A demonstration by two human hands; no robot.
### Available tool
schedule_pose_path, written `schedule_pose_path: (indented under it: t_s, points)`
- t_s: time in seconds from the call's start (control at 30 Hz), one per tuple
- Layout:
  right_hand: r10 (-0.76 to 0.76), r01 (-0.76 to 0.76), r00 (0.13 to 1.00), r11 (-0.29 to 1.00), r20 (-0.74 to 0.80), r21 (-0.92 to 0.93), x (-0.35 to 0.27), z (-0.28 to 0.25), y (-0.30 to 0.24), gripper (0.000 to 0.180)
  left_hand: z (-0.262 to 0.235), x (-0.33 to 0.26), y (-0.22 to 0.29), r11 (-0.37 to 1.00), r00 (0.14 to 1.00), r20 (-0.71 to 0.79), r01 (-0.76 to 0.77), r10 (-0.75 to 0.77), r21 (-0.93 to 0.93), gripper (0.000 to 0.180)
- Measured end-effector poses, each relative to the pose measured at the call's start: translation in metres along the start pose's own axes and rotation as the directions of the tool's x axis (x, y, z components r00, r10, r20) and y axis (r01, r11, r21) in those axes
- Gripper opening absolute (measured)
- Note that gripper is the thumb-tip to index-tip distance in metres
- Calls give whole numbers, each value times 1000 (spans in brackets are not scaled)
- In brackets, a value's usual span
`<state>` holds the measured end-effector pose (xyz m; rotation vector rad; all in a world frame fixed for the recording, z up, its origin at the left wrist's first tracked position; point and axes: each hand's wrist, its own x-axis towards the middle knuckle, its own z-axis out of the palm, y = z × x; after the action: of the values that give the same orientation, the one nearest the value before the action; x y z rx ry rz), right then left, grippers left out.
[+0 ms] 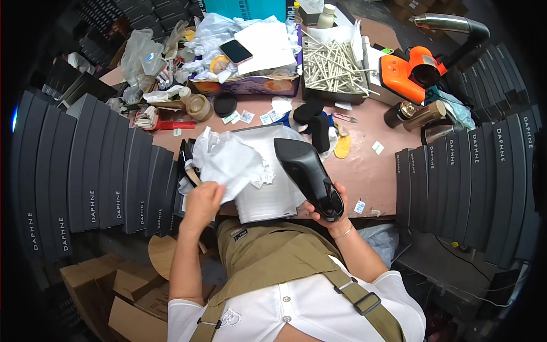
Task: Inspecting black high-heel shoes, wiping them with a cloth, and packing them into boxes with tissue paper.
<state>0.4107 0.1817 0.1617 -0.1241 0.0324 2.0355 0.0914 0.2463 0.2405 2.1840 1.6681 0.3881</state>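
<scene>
My right hand (336,214) is closed round the heel end of a glossy black shoe (305,174), lifted with its toe pointing away and slightly left. My left hand (204,199) pinches the lower edge of a crumpled white wrapping sheet (222,159), which could be thin paper or cloth. A second dark shoe (187,157) shows only in part beside that sheet. Under the raised shoe and the sheet lies a pale, shallow shoe-box part (262,196), with small white tags (263,178) at its middle.
Stacked grey shoe boxes (85,165) line the left; more boxes (467,176) stand right. Across the table's back are a purple carton (250,85) with white paper and a phone (235,52), a box of thin pale sticks (336,62), an orange hot-air tool (407,74), and black brushes or pads (320,134).
</scene>
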Motion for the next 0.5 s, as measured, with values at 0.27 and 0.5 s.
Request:
schedule_pose_path:
  t_s: [0.27,0.5]
  points:
    - [70,-70,998,996,10,55,13,17,-2,62,-78,8,2,977,976,-177,-89,124,194,13]
    - [115,-117,993,984,19,134,20,22,-13,53,-112,33,68,890,867,-209,-425,453,169,21]
